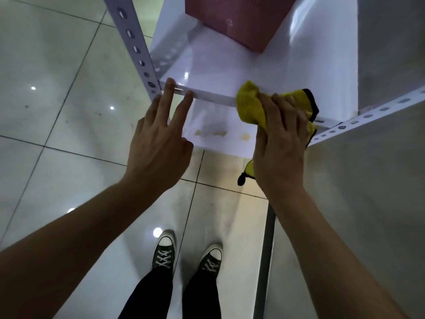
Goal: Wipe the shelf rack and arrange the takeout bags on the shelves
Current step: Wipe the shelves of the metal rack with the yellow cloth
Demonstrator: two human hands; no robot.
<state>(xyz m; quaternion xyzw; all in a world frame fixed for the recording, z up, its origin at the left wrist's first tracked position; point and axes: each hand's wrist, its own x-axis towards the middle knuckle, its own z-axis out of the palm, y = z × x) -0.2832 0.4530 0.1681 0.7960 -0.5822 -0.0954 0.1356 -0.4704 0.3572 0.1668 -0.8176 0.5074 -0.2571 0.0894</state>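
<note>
A white shelf rack (230, 65) with perforated metal posts stands in front of me. My right hand (279, 143) grips a yellow cloth (249, 104) with a black edge and holds it against the front edge of a shelf board, near the right post. My left hand (161, 137) has straight fingers whose tips rest on the same front edge near the left post. A dark red takeout bag (236, 17) sits further back on that shelf. The lower shelf (220, 134) shows through below, with a few yellowish stains.
The left post (135, 47) and the right post (368, 116) frame the shelf. A grey wall panel (379, 203) stands to the right. Glossy floor tiles (57, 88) stretch to the left and below, where my two dark sneakers (187, 254) stand.
</note>
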